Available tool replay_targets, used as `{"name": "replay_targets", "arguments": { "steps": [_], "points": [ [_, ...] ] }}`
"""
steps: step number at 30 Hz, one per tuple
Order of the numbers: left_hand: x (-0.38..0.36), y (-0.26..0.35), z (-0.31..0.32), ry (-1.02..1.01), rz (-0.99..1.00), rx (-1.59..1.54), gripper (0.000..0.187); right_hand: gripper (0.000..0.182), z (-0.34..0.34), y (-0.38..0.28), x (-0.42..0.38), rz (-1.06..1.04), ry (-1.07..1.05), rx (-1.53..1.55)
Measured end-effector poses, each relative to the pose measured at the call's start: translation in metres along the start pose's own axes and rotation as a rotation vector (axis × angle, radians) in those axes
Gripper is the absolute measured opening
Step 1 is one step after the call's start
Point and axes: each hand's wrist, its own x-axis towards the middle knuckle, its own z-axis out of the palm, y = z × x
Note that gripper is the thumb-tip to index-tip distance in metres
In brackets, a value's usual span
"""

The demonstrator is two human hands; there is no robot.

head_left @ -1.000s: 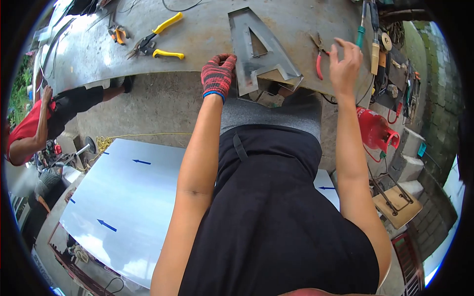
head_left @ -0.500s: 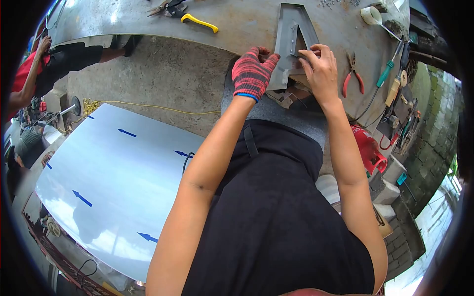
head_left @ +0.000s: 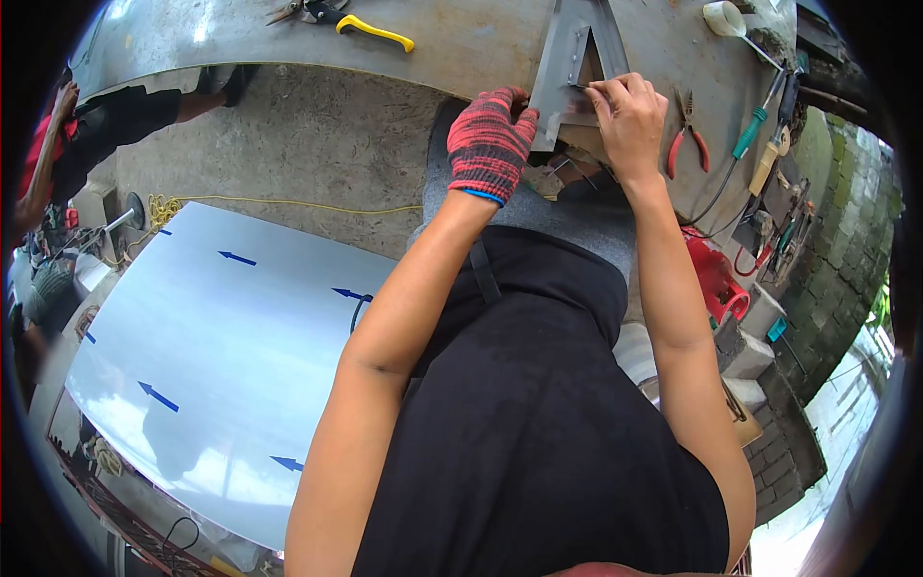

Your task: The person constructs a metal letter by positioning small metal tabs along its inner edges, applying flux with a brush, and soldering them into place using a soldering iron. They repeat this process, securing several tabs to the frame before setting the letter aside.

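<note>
A grey metal letter-A-shaped piece (head_left: 554, 94) lies at the near edge of the metal worktable (head_left: 461, 48). My left hand (head_left: 490, 144), in a red and black knitted glove, is closed on the piece's left leg. Bare, my right hand (head_left: 630, 120) is pinched beside the inner opening, with a small thin item between thumb and fingers that is too small to name. Right of that hand lie red-handled pliers (head_left: 688, 135). Snips with a yellow handle (head_left: 375, 33) rest farther left on the table.
A soldering iron with a green grip (head_left: 750, 133) and a white cup (head_left: 723, 23) are at the right. Below left is a large pale sheet (head_left: 231, 337) with blue arrows. Another person (head_left: 125, 120) is at the far left. A red object (head_left: 713, 279) stands right of my body.
My right hand has drawn back slightly from the metal piece and its fingers have closed into a pinch. The view has shifted a little, so the piece sits higher.
</note>
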Motion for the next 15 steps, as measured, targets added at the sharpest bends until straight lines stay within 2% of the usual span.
{"name": "replay_targets", "arguments": {
  "steps": [6,8,15],
  "points": [
    [0.002,0.012,-0.004,-0.004,-0.039,-0.003,0.026,0.011,0.001,0.003,0.001,-0.004,-0.009,0.024],
    [0.007,0.015,-0.01,-0.094,-0.217,-0.053,0.033,0.011,0.001,0.005,0.001,-0.011,-0.015,0.031],
    [0.015,0.007,-0.006,-0.039,-0.181,-0.04,0.033,0.01,0.0,0.006,0.002,-0.028,-0.02,0.047]
  ]
}}
